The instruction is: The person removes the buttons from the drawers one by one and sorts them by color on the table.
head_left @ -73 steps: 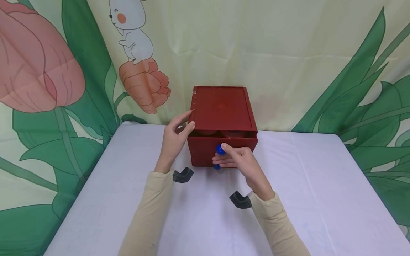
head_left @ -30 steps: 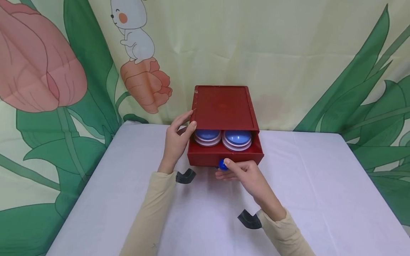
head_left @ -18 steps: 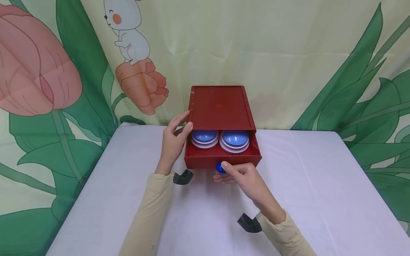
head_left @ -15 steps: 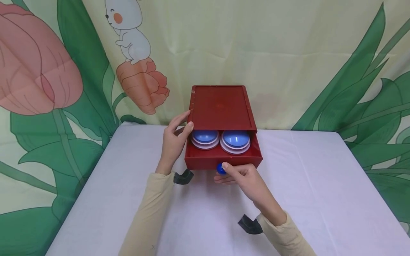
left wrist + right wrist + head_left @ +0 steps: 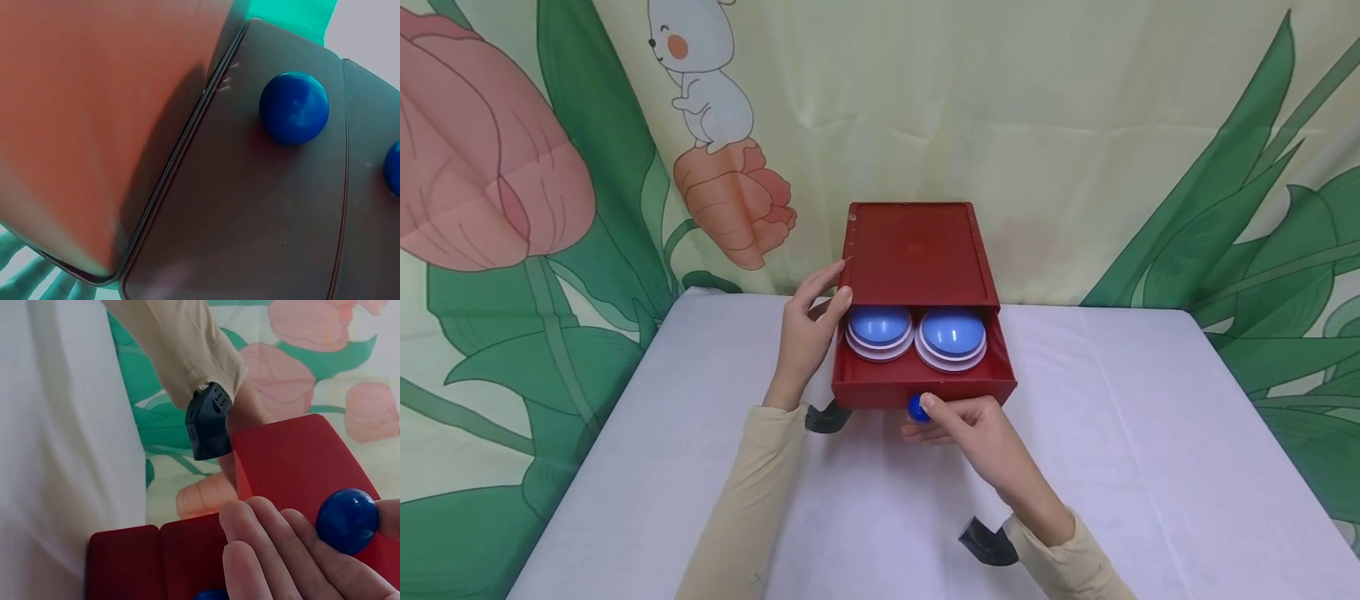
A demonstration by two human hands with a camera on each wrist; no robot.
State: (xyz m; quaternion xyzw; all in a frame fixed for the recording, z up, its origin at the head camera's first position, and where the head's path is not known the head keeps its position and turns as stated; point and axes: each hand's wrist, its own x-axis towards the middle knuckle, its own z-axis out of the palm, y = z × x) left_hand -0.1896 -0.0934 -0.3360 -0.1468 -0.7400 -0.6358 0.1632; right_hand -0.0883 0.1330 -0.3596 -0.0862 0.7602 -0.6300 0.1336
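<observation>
At far left, a tulip [image 5: 490, 142] is printed on the cloth backdrop [image 5: 1037, 150], by which the table [image 5: 625, 467] is closed off behind. Next, the left hand [image 5: 803, 342] is laid against the left side of the red box [image 5: 917, 258], thumb and forefinger spread apart at its edge; the other fingers are mostly hidden, so how they lie cannot be told. The box is probably braced this way so that it is not dragged by a pull at its front.

In the middle, the top drawer [image 5: 872, 397] is seen partly out towards the person. Inside it, the left dome [image 5: 880, 325] and the right dome [image 5: 953, 332] — both blue with white rims — are set side by side, apparently because the width suits the pair. Below, two lower fronts are shown closed by the left wrist view, the middle knob [image 5: 294, 108] untouched.

To the right, the top knob [image 5: 917, 408] is pinched between thumb and fingers by the right hand [image 5: 973, 433], seemingly because a small ball is best held so. The free fingers are held nearly straight and close together — perhaps kept out of the grip.
</observation>
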